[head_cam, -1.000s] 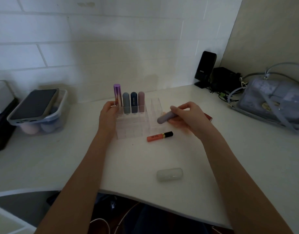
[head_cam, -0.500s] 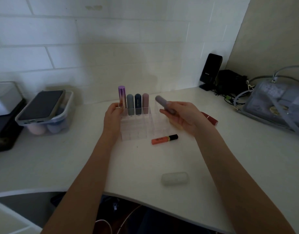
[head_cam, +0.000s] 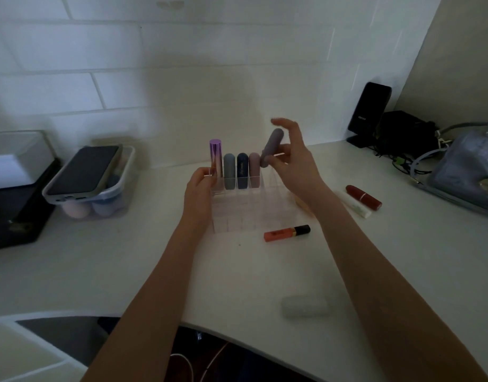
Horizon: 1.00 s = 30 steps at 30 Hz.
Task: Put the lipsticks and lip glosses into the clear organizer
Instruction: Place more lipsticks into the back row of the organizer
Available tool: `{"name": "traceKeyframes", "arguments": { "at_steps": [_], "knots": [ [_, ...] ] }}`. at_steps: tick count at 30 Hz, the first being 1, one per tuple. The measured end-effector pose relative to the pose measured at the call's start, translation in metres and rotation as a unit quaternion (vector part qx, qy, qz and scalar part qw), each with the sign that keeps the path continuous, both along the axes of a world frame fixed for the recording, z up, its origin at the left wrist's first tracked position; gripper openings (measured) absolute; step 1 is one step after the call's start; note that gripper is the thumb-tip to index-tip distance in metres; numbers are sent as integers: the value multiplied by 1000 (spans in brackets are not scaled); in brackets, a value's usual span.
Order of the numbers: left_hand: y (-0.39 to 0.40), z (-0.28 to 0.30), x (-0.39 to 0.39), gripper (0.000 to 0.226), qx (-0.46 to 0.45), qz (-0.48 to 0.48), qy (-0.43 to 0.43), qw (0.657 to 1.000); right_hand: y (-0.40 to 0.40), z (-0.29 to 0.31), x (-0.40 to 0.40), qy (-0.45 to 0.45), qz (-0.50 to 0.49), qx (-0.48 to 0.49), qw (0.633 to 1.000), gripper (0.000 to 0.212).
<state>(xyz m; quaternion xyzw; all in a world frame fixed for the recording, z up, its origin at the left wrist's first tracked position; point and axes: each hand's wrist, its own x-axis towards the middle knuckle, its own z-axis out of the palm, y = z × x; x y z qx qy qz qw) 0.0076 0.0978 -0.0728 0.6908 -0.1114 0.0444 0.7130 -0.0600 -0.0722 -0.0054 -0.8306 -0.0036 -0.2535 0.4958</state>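
Note:
The clear organizer (head_cam: pixel 253 213) stands mid-table with a purple tube (head_cam: pixel 215 158), a grey one (head_cam: pixel 229 172), a dark blue one (head_cam: pixel 242 170) and a pink one (head_cam: pixel 254 169) upright in its back row. My left hand (head_cam: pixel 200 191) grips the organizer's left side. My right hand (head_cam: pixel 292 161) holds a mauve lipstick (head_cam: pixel 270 147) tilted above the back row, just right of the pink tube. An orange lip gloss (head_cam: pixel 286 232) lies in front of the organizer. A red lipstick (head_cam: pixel 363 197) and a white tube (head_cam: pixel 354 205) lie to the right.
A plastic tub (head_cam: pixel 121 186) with a phone (head_cam: pixel 84 169) on top sits at the left, beside a dark box (head_cam: pixel 14 213). A black speaker (head_cam: pixel 369 111), cables and a grey handbag (head_cam: pixel 468 172) fill the right rear. A pale oval case (head_cam: pixel 304 310) lies near the front edge.
My right hand has lifted the mauve lipstick from beside the organizer up over its back row and turned it nearly upright. The left hand stays on the organizer.

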Motion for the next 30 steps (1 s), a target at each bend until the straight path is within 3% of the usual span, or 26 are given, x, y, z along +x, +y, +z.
{"name": "traceKeyframes", "arguments": {
  "at_steps": [9,12,15,17,19,21,25,30],
  "knots": [
    [1,-1,0,18,-4,-3,4,1000,-12,-4,1,55,-33,-130,989,20],
    [1,-1,0,16,-4,-1,1,1000,-20,4,-2,68,-14,-132,989,23],
    [1,0,0,16,-3,-1,4,1000,-32,15,-9,77,-65,-140,985,31],
    [1,0,0,16,-2,-3,7,1000,-45,14,-14,143,-98,-145,974,30],
    [1,0,1,15,-8,-2,10,1000,-50,11,-23,274,-76,-172,943,28],
    [1,0,0,16,-6,-3,7,1000,-46,2,-27,350,-65,-206,912,32],
    [2,1,0,15,-5,-2,11,1000,-31,-22,-21,305,-175,-285,891,21],
    [3,2,-4,16,-7,2,11,1000,-33,-30,-20,265,-212,-261,904,17]
  ]
}}
